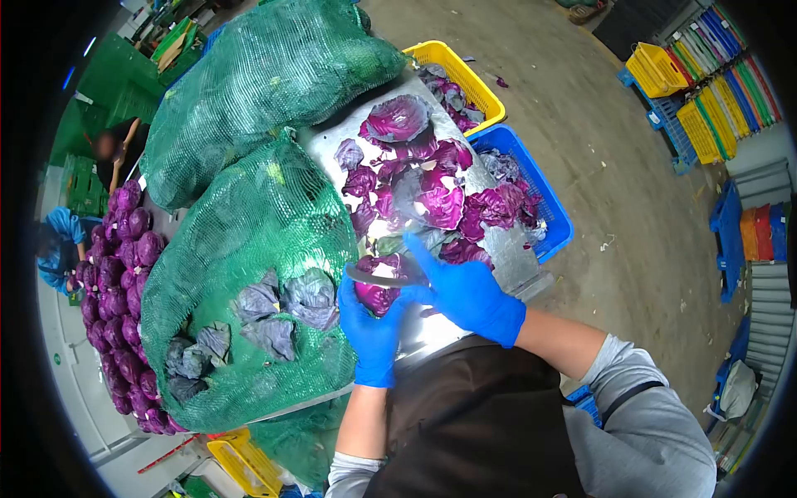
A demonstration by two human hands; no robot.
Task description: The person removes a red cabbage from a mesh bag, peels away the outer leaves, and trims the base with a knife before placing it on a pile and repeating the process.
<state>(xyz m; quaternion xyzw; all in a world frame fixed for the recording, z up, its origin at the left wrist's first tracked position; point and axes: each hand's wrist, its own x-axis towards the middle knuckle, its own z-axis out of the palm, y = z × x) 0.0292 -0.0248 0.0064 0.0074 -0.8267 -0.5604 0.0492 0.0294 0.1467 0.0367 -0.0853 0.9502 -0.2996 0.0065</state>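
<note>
Blue gloves cover both hands. My left hand [369, 334] is closed around the near side of a red cabbage [378, 296] at the table's front edge. A knife [378, 278] lies across the top of that cabbage, its handle hidden in my right hand [465, 295], whose index finger points forward. Loose purple leaves [440, 206] are spread over the metal table [510, 255] beyond the hands. To the left, a green mesh sack [241, 216] holds several dull outer-leafed cabbages [311, 297].
Another full mesh sack [266, 79] lies behind. A yellow crate [490, 104] and a blue crate [564, 228] with leaves stand along the table's right edge. Purple cabbages [124, 290] are piled at far left, near two people [62, 241]. Crates stand at far right.
</note>
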